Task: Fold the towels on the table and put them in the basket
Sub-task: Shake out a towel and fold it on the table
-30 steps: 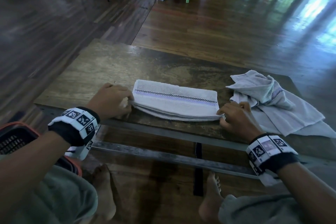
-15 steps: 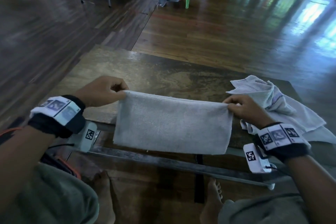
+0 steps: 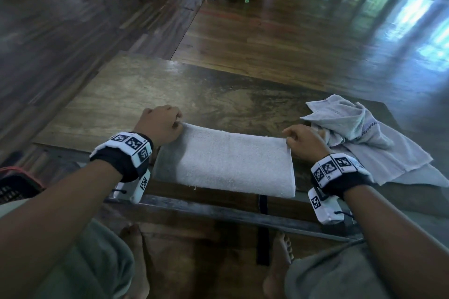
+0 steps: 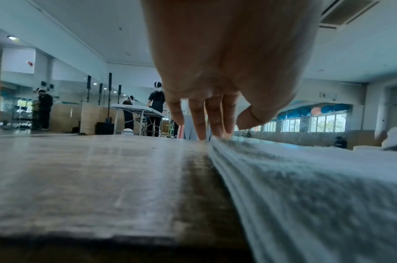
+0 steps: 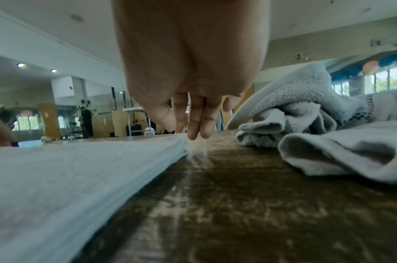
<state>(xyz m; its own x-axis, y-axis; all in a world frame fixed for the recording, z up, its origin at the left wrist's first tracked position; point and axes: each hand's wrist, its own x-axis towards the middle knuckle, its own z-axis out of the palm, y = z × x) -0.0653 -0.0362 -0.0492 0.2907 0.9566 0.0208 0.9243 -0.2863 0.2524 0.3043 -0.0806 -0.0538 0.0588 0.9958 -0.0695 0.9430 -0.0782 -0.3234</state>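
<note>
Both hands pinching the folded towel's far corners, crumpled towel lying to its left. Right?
Not quite. The crumpled towel lies to the right of the folded towel, beside the right hand; the head view shows it. The left hand and the right do pinch the far corners.

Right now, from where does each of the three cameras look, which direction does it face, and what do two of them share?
Head: on the head, facing forward and down at the table; shows both forearms, left hand, right hand, knees and feet.
Left wrist: low over the table, looking along the left hand at the folded towel.
Right wrist: low, looking along the right hand at the folded towel and the crumpled towel.
Shared: all three show the folded towel.
</note>
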